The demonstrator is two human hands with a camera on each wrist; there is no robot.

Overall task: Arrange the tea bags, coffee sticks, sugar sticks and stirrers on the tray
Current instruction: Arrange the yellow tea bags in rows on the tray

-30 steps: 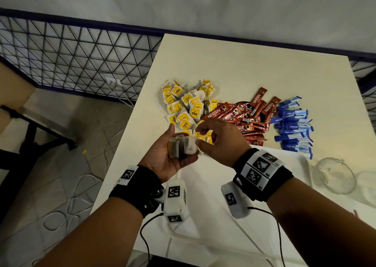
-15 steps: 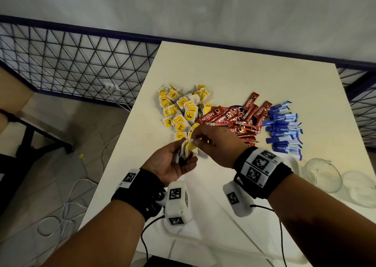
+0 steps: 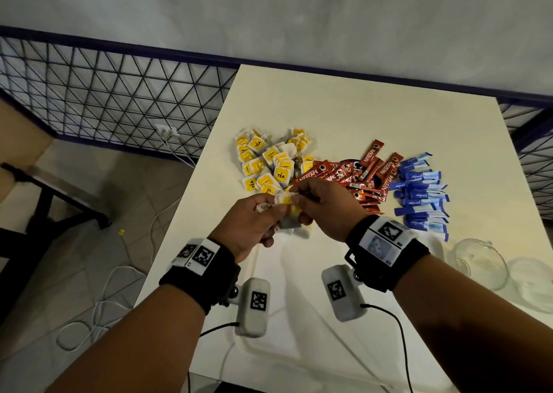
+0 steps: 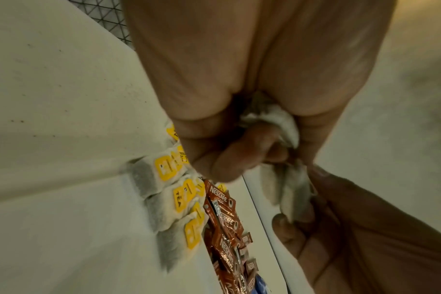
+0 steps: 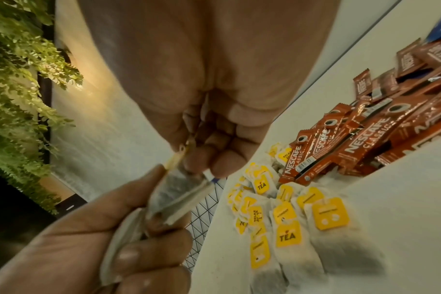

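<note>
My left hand grips a small bunch of tea bags just above the table's near half. My right hand pinches the yellow tag end of one tea bag in that bunch. In the left wrist view the white bags show between the fingers of both hands. Behind the hands lies a loose pile of tea bags with yellow tags. To its right lie red coffee sticks, then blue sugar sticks. A white tray lies under my wrists. No stirrers show.
Two clear glass bowls stand at the table's right front. The table is bare at the back. A wire-mesh fence runs to the left, with cables on the floor below the table's left edge.
My left hand has turned from palm-up to curled round the tea bags. My right hand has brought a tea bag to the bunch and now pinches it there.
</note>
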